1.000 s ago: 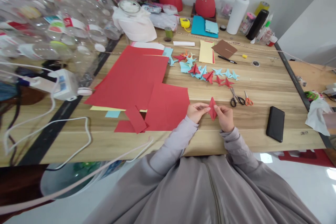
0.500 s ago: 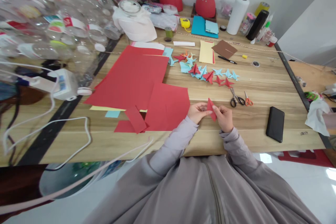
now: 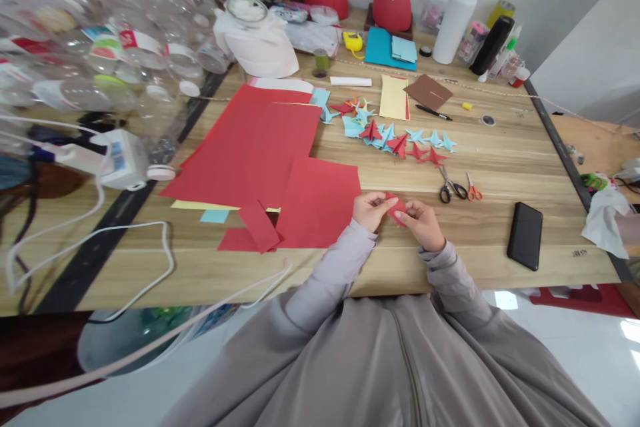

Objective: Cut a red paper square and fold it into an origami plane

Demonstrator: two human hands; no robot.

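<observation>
A small folded piece of red paper [image 3: 395, 205] is pinched between both my hands, above the front part of the table. My left hand [image 3: 371, 211] grips its left side with the thumb on top. On its right edge my right hand [image 3: 423, 223] is closed, thumb pressed against the fold. Large red paper sheets [image 3: 320, 207] lie just left of my left hand. Beyond my hands, several red and light blue folded paper cranes [image 3: 399, 145] sit in a cluster. Black-handled scissors [image 3: 451, 189] and small orange scissors [image 3: 473, 189] rest to the right.
A black phone-like slab [image 3: 525, 236] lies at the right. Clear plastic bottles [image 3: 140, 47] crowd the left side, near a white cable [image 3: 167, 247]. Yellow paper [image 3: 394, 97], a brown sheet [image 3: 428, 92] and a black pen [image 3: 433, 113] lie further back.
The folded red paper has turned from nearly upright to a slanted position and shifted slightly left. Both hands have moved a little with it, still gripping it.
</observation>
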